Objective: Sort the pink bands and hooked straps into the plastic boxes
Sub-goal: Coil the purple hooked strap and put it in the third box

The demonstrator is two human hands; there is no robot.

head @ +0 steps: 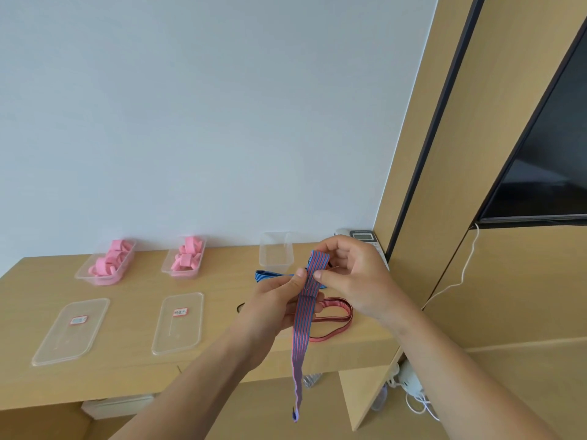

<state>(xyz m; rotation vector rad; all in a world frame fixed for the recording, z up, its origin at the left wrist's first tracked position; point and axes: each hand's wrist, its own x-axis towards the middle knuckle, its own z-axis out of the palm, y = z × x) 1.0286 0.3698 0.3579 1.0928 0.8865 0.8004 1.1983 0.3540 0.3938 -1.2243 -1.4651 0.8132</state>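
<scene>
Now the left hand (pixel 273 300) and right hand (pixel 352 274) are pinching the strap (pixel 303 328); folding it compactly is probably suiting the empty box (pixel 270 249).

bare desk (pixel 130 331) between 2 lids (pixel 71 331); wall (pixel 222 154) just behind boxes (pixel 275 252).

We seem to be in a furnished room of the hotel or guest-room sort rather than a workshop, though we cannot be sure. A light wooden desk (pixel 127 281) is built against a plain pale wall (pixel 190 106), and matching wood panelling (pixel 508 90) covers the wall to our right. A dark flat screen (pixel 546 173) is mounted on that panelling, with a thin white cable (pixel 467 268) hanging below it. A desk telephone (pixel 362 235) sits in the far corner of the desk, and a white plug with cords (pixel 409 379) lies underneath.
</scene>
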